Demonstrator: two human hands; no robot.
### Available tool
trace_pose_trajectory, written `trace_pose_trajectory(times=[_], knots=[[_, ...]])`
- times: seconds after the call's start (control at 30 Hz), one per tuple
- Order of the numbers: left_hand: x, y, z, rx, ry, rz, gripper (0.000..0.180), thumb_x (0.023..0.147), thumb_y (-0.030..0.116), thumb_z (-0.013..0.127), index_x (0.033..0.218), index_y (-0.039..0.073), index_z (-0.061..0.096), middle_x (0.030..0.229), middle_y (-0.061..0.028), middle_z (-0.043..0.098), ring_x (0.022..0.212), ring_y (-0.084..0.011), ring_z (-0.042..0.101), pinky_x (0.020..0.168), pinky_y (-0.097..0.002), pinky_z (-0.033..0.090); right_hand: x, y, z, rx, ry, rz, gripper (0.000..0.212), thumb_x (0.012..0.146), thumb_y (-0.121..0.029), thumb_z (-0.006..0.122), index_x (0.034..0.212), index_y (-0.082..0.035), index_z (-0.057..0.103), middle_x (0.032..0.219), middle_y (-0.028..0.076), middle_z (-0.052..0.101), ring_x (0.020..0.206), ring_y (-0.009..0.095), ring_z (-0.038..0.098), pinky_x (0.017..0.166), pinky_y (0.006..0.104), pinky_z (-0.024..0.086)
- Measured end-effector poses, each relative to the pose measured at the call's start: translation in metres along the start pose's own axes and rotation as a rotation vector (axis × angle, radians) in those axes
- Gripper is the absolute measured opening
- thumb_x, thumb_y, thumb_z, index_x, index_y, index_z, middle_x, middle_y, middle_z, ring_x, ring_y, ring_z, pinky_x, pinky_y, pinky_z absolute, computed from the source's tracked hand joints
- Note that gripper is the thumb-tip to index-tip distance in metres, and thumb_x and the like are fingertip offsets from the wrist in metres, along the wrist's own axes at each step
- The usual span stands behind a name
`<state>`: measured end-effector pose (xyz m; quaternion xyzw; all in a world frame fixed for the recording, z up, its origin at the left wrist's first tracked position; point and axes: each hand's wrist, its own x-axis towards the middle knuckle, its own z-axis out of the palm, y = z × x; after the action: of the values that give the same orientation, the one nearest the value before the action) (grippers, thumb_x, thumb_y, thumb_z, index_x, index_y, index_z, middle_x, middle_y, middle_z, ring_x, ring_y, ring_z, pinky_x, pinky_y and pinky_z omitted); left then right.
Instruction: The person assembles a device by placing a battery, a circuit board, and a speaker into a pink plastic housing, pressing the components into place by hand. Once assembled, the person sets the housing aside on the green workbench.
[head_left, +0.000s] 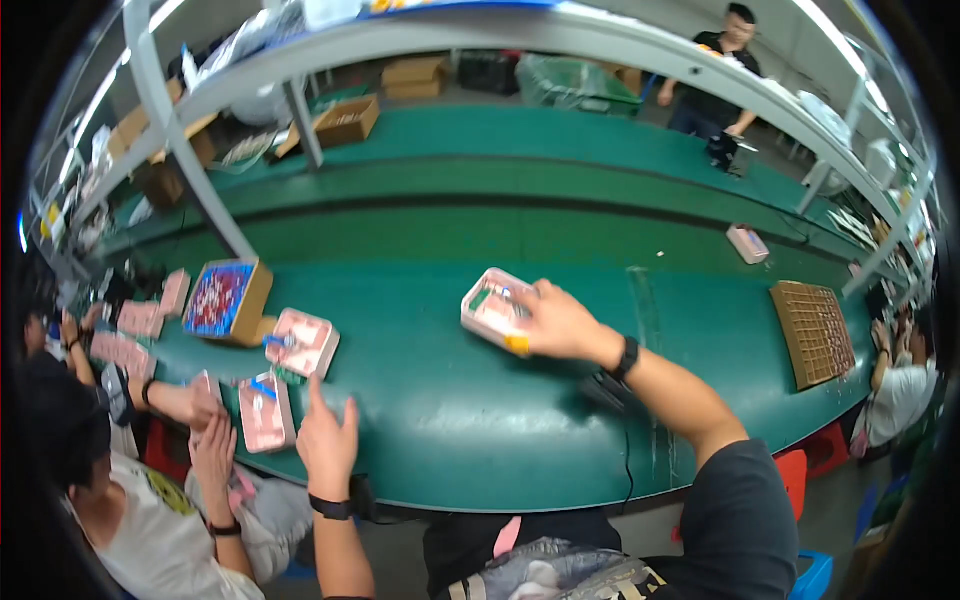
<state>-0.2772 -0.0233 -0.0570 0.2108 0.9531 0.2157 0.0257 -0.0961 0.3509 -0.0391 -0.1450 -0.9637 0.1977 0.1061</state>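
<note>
A passage runs over the worktop [420,445] between the left grip [328,440] and the tray [485,325] in the right grip [560,322]. Leftward, pink cases [263,430], a box [252,312] and a co-worker's hands [212,460] obstruct travel. Rightward, a cable [629,460] crosses the near edge; a grid carton [810,335] stands farther out.

Fairly bright, whitish light fell on the green table [400,310], and strip lights [840,34] glowed above its far corners. A broad pale glare lay on the table's near middle, while a soft dark shadow spread over it beneath the right hand [560,325], whose fingers looked slightly smeared. The fisheye lens bowed the table's near edge and the shelf [450,36] above its far side. Black closed around the rim, and the people [895,395] past the table's right end appeared soft.
</note>
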Motion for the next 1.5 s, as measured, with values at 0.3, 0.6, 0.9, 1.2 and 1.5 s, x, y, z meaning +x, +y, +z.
trace_pose_trajectory(times=[0.3, 0.6, 0.9, 1.2, 1.5], knots=[[0.031, -0.024, 0.038, 0.101, 0.138, 0.189, 0.06, 0.095, 0.027, 0.076, 0.144, 0.003, 0.05, 0.127, -0.0264, 0.063, 0.115, -0.046, 0.064, 0.096, -0.0556, 0.052, 0.088, 0.165, -0.039, -0.088, 0.339, 0.733, 0.099, 0.078, -0.065, 0.079, 0.155, -0.008, 0.056, 0.14, 0.03, 0.058, 0.128, 0.046, 0.06, 0.109, 0.0521, 0.05], [-0.055, -0.009, 0.017, -0.118, -0.042, 0.38, 0.041, 0.096, 0.021, 0.076, 0.127, -0.002, 0.061, 0.124, -0.0242, 0.064, 0.117, -0.0452, 0.061, 0.101, -0.0508, 0.05, 0.086, 0.117, -0.005, -0.135, 0.449, 0.172, 0.063, 0.098, -0.047, 0.074, 0.145, -0.007, 0.062, 0.144, 0.024, 0.059, 0.137, 0.041, 0.055, 0.114, 0.0463, 0.046], [-0.056, 0.014, 0.027, -0.27, -0.068, 0.489, 0.043, 0.097, 0.024, 0.075, 0.13, -0.001, 0.063, 0.132, -0.0233, 0.068, 0.127, -0.0436, 0.062, 0.111, -0.0499, 0.046, -0.005, -0.054, 0.054, 0.595, -0.356, -0.335, 0.049, 0.1, -0.028, 0.076, 0.142, -0.004, 0.066, 0.131, 0.016, 0.07, 0.12, 0.033, 0.068, 0.102, 0.04, 0.055], [-0.057, 0.018, 0.028, -0.273, -0.052, 0.478, 0.037, 0.098, 0.02, 0.074, 0.127, 0.0, 0.064, 0.132, -0.0222, 0.069, 0.128, -0.0421, 0.063, 0.108, -0.0469, 0.05, -0.031, -0.076, 0.065, 0.452, -0.173, -0.306, 0.041, 0.093, -0.019, 0.083, 0.13, -0.003, 0.072, 0.124, 0.015, 0.071, 0.111, 0.032, 0.071, 0.095, 0.0378, 0.057], [-0.001, 0.028, 0.056, -0.536, -0.235, 0.45, 0.032, 0.103, 0.009, 0.064, 0.134, 0.0, 0.067, 0.132, -0.02, 0.071, 0.122, -0.0324, 0.067, 0.104, -0.0407, 0.052, -0.003, -0.081, 0.073, 0.761, -0.138, -0.19, 0.034, 0.101, -0.016, 0.071, 0.134, -0.007, 0.07, 0.118, 0.015, 0.071, 0.112, 0.033, 0.069, 0.099, 0.0424, 0.055]])
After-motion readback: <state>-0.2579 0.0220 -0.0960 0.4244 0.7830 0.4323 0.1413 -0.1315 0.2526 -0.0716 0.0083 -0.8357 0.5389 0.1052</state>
